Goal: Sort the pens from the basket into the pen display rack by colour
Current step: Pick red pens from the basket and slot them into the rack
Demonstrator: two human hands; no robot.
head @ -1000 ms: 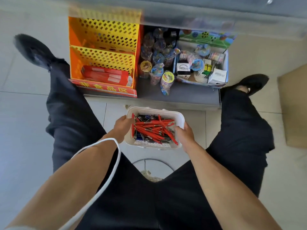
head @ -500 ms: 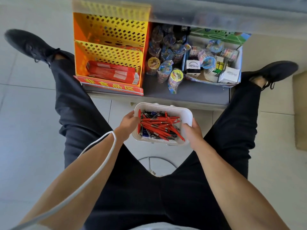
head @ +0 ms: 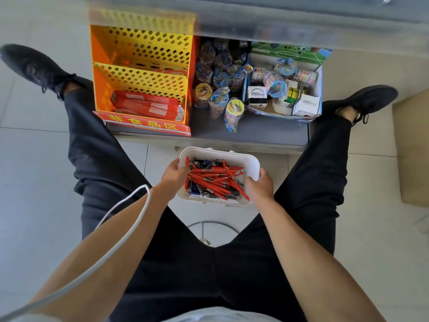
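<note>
A white plastic basket (head: 251, 162) hangs between my knees, above the tiled floor. It is heaped with red pens (head: 214, 178) over darker blue and black pens (head: 202, 162). My left hand (head: 173, 174) grips the basket's left rim, thumb inside by the pens. My right hand (head: 258, 185) grips the right rim. Straight ahead on a low grey shelf stands an orange and yellow perforated rack (head: 144, 73) with tiered compartments. Its front tier holds flat red packets (head: 146, 105).
Beside the rack on the grey shelf (head: 267, 133) stand several wrapped toy tubes (head: 218, 89), and a cardboard tray of small boxes and puzzle cubes (head: 287, 94). My legs in black trousers spread to either side. A white cable (head: 130, 205) runs over my left arm.
The view has shifted so the shelf and rack sit lower and closer. The basket stays held in both hands, and my left thumb now reaches inside the rim by the pens.
</note>
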